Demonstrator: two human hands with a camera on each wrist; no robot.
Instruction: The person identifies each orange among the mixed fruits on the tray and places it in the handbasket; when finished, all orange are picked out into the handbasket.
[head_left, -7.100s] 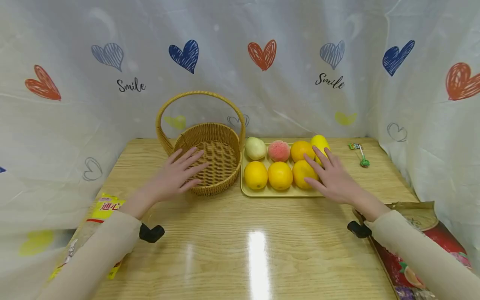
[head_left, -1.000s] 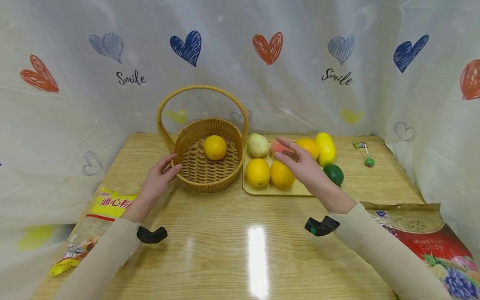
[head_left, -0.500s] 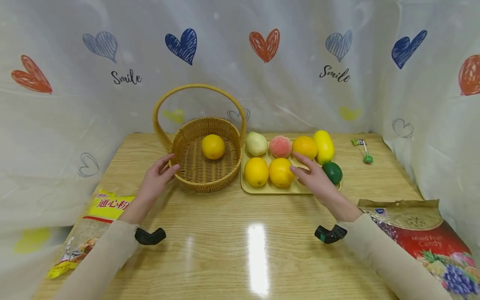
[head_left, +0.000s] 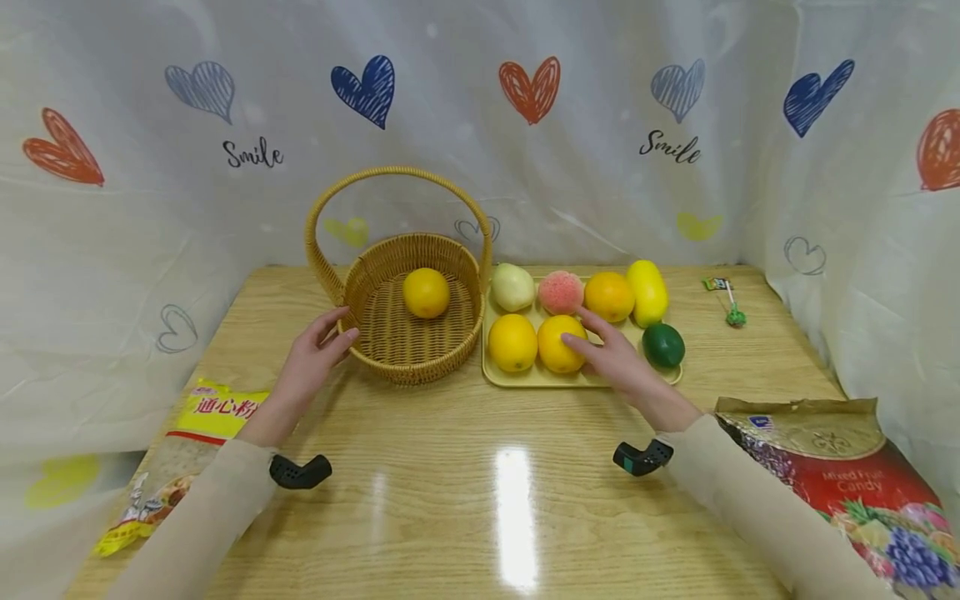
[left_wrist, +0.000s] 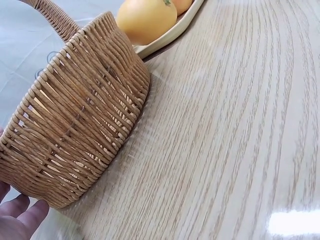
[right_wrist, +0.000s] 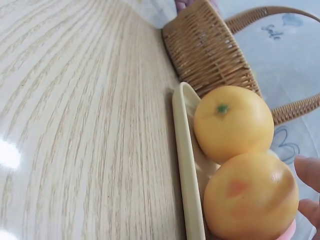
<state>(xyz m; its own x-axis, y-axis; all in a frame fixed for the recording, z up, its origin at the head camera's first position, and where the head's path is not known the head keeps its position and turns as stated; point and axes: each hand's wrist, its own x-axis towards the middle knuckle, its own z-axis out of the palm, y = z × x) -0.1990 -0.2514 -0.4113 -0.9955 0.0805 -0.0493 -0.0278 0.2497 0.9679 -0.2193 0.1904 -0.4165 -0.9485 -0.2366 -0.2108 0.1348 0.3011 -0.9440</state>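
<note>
My left hand (head_left: 315, 350) holds the left rim of the wicker basket (head_left: 408, 369), thumb and forefinger at the rim. In the left wrist view its fingers (left_wrist: 32, 215) lie against the woven outer wall. One orange (head_left: 426, 293) sits inside the basket. My right hand (head_left: 611, 354) reaches over the cream tray (head_left: 585, 381), thumb and fingers spread at the right side of the front middle orange (head_left: 557, 343). In the right wrist view, fingertips (right_wrist: 306, 172) show just beside that orange. Another orange (head_left: 513, 343) lies to its left.
Also on the tray are a pale green fruit (head_left: 513, 287), a peach (head_left: 561, 292), a back orange (head_left: 609, 297), an elongated yellow fruit (head_left: 649, 292) and a dark green fruit (head_left: 663, 345). A lollipop (head_left: 735, 317), pasta bag (head_left: 195, 450) and candy bag (head_left: 847, 467) lie around.
Since the earliest frame, an orange has gone from the tray into the basket. Lately my right hand has lowered, then shifted left to the front middle orange; my left hand stays at the basket.
</note>
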